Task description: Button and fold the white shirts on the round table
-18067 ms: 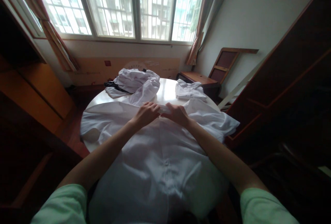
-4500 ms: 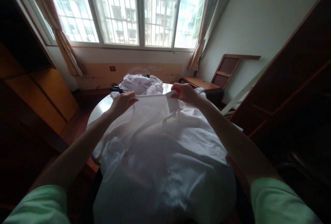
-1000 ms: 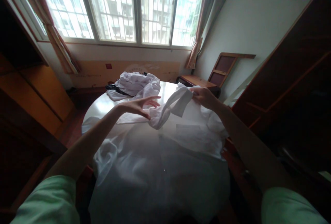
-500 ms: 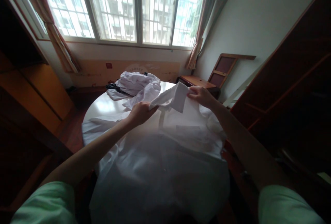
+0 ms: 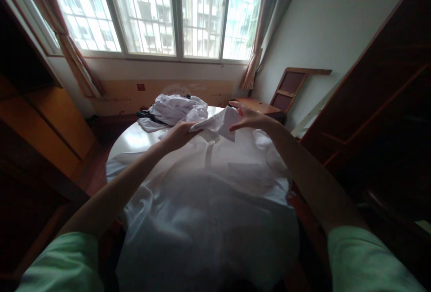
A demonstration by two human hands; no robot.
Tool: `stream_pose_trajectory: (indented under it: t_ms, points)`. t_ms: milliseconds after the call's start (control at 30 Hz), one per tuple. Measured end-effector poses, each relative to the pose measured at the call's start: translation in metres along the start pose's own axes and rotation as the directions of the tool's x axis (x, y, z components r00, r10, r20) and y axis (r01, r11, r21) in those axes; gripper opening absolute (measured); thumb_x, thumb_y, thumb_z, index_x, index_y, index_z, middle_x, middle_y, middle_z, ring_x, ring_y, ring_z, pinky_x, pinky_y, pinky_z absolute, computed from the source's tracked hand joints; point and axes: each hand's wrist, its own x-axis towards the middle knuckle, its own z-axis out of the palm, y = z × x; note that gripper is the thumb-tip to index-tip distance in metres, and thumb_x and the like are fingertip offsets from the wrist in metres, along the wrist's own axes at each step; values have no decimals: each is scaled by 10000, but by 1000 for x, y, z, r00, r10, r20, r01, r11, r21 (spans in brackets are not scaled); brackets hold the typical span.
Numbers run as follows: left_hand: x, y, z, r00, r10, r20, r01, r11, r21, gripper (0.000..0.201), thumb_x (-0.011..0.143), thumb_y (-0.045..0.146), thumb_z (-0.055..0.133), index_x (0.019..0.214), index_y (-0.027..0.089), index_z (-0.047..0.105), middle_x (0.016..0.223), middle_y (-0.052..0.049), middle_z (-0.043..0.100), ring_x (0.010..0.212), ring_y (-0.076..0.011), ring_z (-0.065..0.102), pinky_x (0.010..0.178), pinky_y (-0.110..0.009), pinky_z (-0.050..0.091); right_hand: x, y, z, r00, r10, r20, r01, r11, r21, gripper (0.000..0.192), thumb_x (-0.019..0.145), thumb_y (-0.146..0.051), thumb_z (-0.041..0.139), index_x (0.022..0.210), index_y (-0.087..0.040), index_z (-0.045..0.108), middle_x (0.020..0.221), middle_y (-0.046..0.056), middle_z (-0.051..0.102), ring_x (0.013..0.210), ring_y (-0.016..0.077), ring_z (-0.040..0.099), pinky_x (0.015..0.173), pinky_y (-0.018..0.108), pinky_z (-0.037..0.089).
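Note:
A white shirt lies spread over the round table and hangs down toward me. My left hand is closed on a raised flap of the shirt near its far end. My right hand is just right of that flap with fingers spread. The flap's right edge rests between its thumb and fingers, and no closed grip shows. Both forearms reach out from green sleeves.
A heap of crumpled white clothes with something black beside it lies at the table's far side. A wooden side table and a leaning wooden panel stand at the right. Dark cabinets flank both sides; a window fills the back wall.
My right hand has spread its fingers, loosening its grip on the flap, and moved slightly left. My left hand, open a second ago, closed on the flap and keeps hold.

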Motion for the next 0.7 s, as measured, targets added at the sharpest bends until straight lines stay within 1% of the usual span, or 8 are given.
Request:
stream_pose_trajectory:
  t_ms: [100, 200, 333, 433, 500, 567, 633, 700]
  points:
    - [8, -9, -3, 992, -93, -86, 91, 995, -31, 340, 781, 407, 500, 544, 164, 504, 480, 44, 421, 497, -86, 395, 478, -206, 309, 3, -9, 4, 1000, 4, -8, -5, 997, -72, 682, 453, -374, 814, 1065, -193, 571, 944, 53, 628, 848, 226, 580, 754, 363, 486]
    - [16, -10, -3, 955, -201, -218, 203, 979, -10, 278, 751, 373, 536, 560, 174, 501, 475, 33, 441, 522, -108, 440, 490, -225, 321, 3, -20, 16, 982, 39, -186, -71, 983, -170, 525, 477, -367, 797, 913, -189, 564, 794, 26, 605, 779, 232, 568, 690, 349, 462]
    - [18, 13, 7, 877, -212, -431, 258, 965, 52, 122, 724, 282, 567, 668, 193, 504, 545, 4, 513, 601, -140, 507, 545, -246, 362, -4, -37, 42, 866, 64, -496, -171, 970, -173, 298, 649, -308, 658, 889, -213, 509, 764, 43, 561, 785, 236, 551, 672, 339, 431]
    - [10, 40, 22, 844, -170, -509, 233, 971, 62, 65, 744, 229, 542, 739, 203, 483, 583, 1, 527, 617, -139, 521, 571, -246, 377, -18, -54, 63, 802, 72, -593, -146, 986, -77, 212, 724, -286, 542, 917, -232, 471, 745, 31, 537, 734, 206, 540, 643, 325, 426]
    - [3, 54, 33, 863, -162, -478, 220, 973, 67, 64, 761, 221, 527, 755, 205, 465, 615, 2, 536, 612, -135, 521, 571, -245, 374, -30, -65, 76, 812, 114, -572, -121, 992, 27, 218, 724, -305, 535, 914, -242, 449, 722, 10, 531, 674, 182, 528, 610, 313, 430]
    - [-4, 62, 43, 891, -179, -417, 225, 972, 63, 88, 775, 244, 530, 758, 206, 452, 642, 2, 546, 610, -135, 525, 567, -244, 371, -42, -72, 84, 852, 171, -495, -115, 983, 141, 241, 708, -343, 554, 892, -248, 432, 703, -8, 530, 639, 168, 524, 592, 308, 440]
    - [-8, 65, 50, 906, -204, -370, 237, 970, 45, 121, 785, 278, 542, 760, 206, 449, 654, 4, 552, 609, -137, 535, 564, -245, 371, -51, -75, 89, 886, 232, -403, -139, 959, 246, 267, 698, -396, 566, 861, -248, 414, 698, -16, 532, 629, 165, 532, 585, 310, 453]
    - [-12, 64, 54, 909, -222, -352, 241, 970, 12, 135, 800, 301, 539, 765, 201, 455, 664, 1, 563, 607, -137, 543, 566, -246, 380, -56, -72, 89, 900, 292, -324, -175, 922, 345, 297, 701, -453, 557, 841, -243, 400, 711, -16, 539, 633, 164, 546, 576, 311, 466]
